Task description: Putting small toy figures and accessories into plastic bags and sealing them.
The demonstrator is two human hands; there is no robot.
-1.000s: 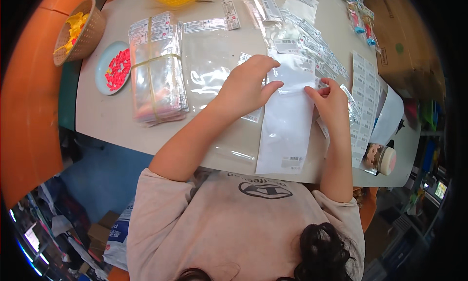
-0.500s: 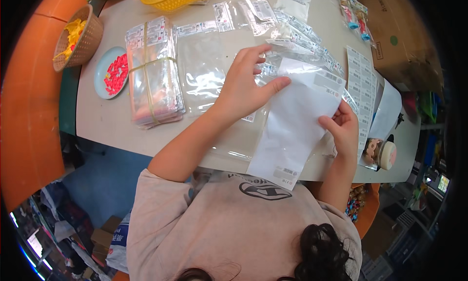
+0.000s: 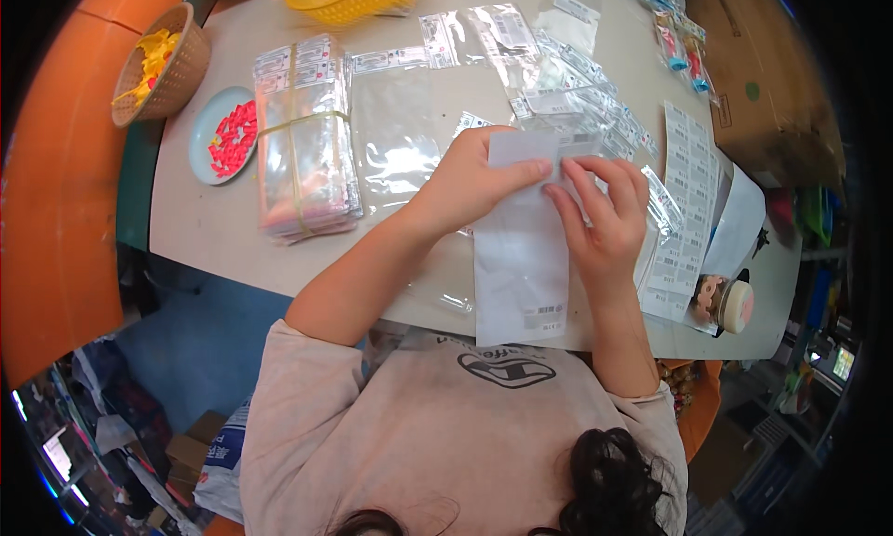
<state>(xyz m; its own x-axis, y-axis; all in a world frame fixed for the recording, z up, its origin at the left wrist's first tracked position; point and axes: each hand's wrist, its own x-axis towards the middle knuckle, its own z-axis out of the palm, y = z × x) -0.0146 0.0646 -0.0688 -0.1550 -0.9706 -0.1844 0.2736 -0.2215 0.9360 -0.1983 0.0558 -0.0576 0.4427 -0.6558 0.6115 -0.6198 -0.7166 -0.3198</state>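
White sheet (image 3: 521,257), held over table's (image 3: 205,220) near edge.
Left hand (image 3: 479,178): pinching upper left part, thumb in front. Right hand (image 3: 605,206): thumb and fingers at upper right edge, cannot tell if pinching. To left: clear bag (image 3: 398,118), banded bundle (image 3: 302,169), plate (image 3: 199,144) of pink pieces (image 3: 233,141). To right: label sheet (image 3: 684,197), jar (image 3: 737,305).

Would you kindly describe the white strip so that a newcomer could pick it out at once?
Start at the near edge of the table. From there, the white strip runs upward: the left hand grips its top, the right hand is at its right side. Unlike the printed sheets to its right, it is mostly blank, with a small printed patch near its lower end.
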